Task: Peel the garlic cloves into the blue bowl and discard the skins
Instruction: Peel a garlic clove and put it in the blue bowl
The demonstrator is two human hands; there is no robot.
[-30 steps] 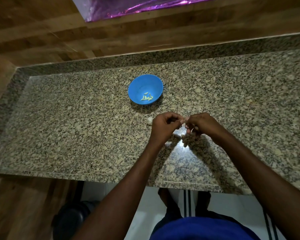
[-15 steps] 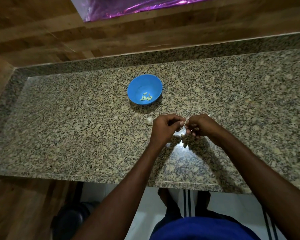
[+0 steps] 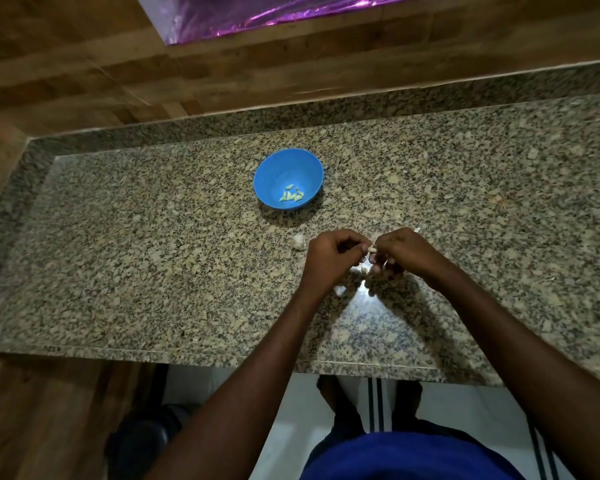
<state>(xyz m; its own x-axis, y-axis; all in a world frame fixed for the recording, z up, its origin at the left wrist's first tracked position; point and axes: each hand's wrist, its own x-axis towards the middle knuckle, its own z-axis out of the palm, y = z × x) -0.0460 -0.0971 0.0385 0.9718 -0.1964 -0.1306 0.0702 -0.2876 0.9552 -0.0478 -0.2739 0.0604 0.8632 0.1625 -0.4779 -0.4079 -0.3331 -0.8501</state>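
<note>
**Both hands on one clove, near the bowl**

The bowl point(image 3: 288, 179) sits on the counter point(image 3: 153, 237) with several peeled cloves point(image 3: 291, 195) in its bottom. Nearer the person than the bowl, the left hand point(image 3: 329, 258) and right hand point(image 3: 400, 252) meet, fingers curled, pinching a small clove point(image 3: 372, 248) between them. A garlic piece point(image 3: 298, 241) lies on the counter just left of the left hand, between it and the bowl. A pale scrap point(image 3: 364, 270) shows below the fingertips; whether it is held or lying cannot be told.

Blue bowl point(image 3: 269, 174) upright on the granite, peeled cloves point(image 3: 291, 195) inside — one pale clove point(image 3: 372, 249) pinched between both hands.
</note>
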